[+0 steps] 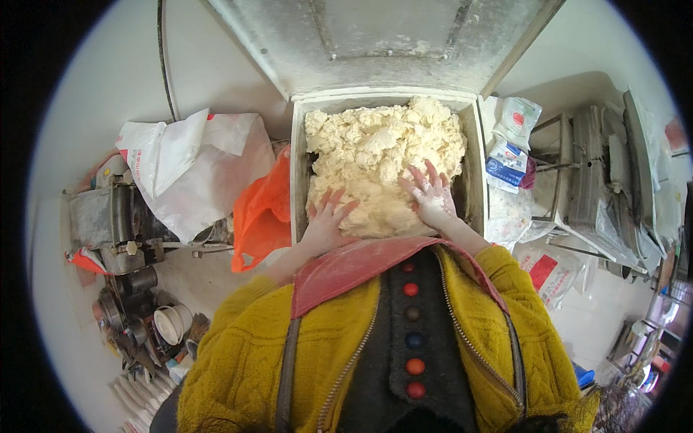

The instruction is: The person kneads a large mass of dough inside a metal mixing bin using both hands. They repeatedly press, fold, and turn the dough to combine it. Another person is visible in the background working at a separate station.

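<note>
A large lumpy mass of pale yellow dough (379, 157) fills most of a metal trough (297, 162) before me. My left hand (326, 222) rests at the dough's near left part, fingers spread and pointing away from me. On the near right part lies my right hand (431, 196), its fingers apart and dusted with white flour. Neither hand is closed around anything. The far half of the dough is rough and shaggy, while the near part between my hands looks smoother and slightly blurred. A dark gap shows between the dough and the trough's right wall.
The trough's metal lid (390, 32) stands raised behind it. Left are a white sack (211, 157) and an orange plastic bag (265, 211). Printed packets (507, 165) sit against the right side. Farther right stands a metal rack (587, 157). A red apron (357, 268) covers my chest.
</note>
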Demonstrator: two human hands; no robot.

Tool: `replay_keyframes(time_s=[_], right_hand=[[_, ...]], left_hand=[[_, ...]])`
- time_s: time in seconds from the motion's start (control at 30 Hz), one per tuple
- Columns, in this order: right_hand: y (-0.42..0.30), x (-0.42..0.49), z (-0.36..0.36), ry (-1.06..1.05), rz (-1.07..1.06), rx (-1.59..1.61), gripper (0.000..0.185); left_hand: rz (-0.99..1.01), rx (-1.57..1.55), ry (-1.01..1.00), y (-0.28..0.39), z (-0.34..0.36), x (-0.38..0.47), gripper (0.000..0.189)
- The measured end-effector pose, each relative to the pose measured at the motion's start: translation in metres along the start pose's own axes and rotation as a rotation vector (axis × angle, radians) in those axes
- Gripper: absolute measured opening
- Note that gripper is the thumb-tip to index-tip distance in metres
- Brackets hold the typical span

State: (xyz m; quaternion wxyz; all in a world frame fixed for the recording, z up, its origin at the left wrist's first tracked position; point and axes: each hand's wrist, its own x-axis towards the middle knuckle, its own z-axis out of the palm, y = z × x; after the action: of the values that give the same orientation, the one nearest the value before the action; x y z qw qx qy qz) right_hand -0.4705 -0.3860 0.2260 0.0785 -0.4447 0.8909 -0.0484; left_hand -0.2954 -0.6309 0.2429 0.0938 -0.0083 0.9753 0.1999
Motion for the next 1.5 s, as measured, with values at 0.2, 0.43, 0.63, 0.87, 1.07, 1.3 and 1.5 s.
replay_keyframes(time_s=[0.2,0.43,0.63,0.87,1.07,1.3,1.5], right_hand=[[0.026,-0.022,0.009,0.031,0.136,0.105,0.058],[0.056,-0.075,0.031,0.238,0.571,0.385,0.056],[0.053,-0.093,0.035,0.389,0.535,0.496,0.051],[0.043,-0.098,0.021,0.469,0.595,0.829,0.058],[0.042,-0.104,0.017,0.389,0.381,0.639,0.062],[0.029,-0.092,0.019,0.294,0.245,0.360,0.083],[0.023,-0.052,0.014,0.188,0.306,0.322,0.086]], left_hand=[[-0.215,-0.195,-0.202,-0.005,0.011,0.027,0.092],[-0.406,-0.187,-0.144,0.003,0.018,0.069,0.076],[-0.478,-0.135,-0.279,-0.015,0.020,0.079,0.069],[-0.424,-0.436,0.070,-0.025,0.034,0.065,0.072],[-0.337,-0.527,0.205,-0.015,0.019,0.060,0.088],[-0.015,-0.062,0.221,0.027,-0.010,0.066,0.087],[0.234,-0.105,-0.297,0.067,-0.004,0.072,0.091]])
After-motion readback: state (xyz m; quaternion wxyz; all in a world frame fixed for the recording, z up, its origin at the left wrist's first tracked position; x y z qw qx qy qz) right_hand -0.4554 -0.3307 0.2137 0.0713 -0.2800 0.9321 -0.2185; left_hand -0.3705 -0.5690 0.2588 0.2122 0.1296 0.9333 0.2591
